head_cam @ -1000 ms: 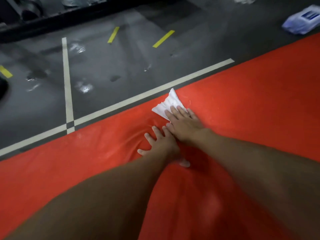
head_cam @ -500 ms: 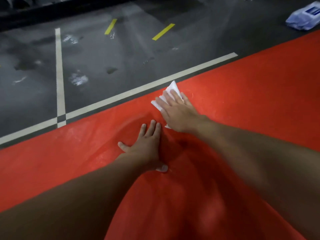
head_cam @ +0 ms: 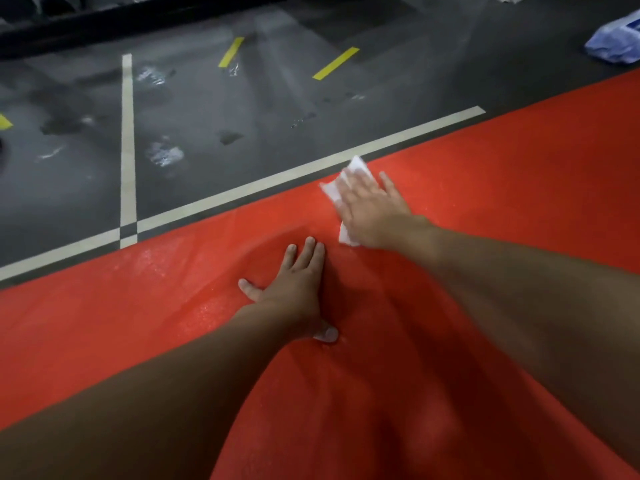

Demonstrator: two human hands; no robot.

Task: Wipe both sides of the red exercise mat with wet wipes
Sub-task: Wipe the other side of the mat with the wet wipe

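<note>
Wiping is under way on the broad red textured exercise mat (head_cam: 502, 188), which lies spread on the floor and fills the lower and right parts of the frame, its far edge running diagonally from centre left to upper right. A crumpled white wet wipe (head_cam: 331, 192) sits on the mat just inside that edge, near the middle of the frame. The right hand (head_cam: 372, 211) presses flat on it with fingers straight and spread, not curled around it. Its fingers are motion-blurred. Below and to the left, the left hand (head_cam: 294, 289) lies palm-down on the mat with fingers extended, apparently bracing. The mat is rumpled into soft folds around it. A small white scrap (head_cam: 327, 335) shows under its heel; whether it is a second wipe I cannot tell.

A damp sheen glints on the mat to the left of the hands, so that stretch of the upper face has probably been wiped. The part toward the right looks drier. The underside is hidden, and the mat has not been turned, so that side seems left to do.

Beyond the mat is grey floor (head_cam: 207, 109) with wet patches, cream painted lines (head_cam: 263, 188) and yellow tape strips (head_cam: 335, 63). A blue-and-white soft pack (head_cam: 614, 43), probably the wipes, lies at the upper right.
</note>
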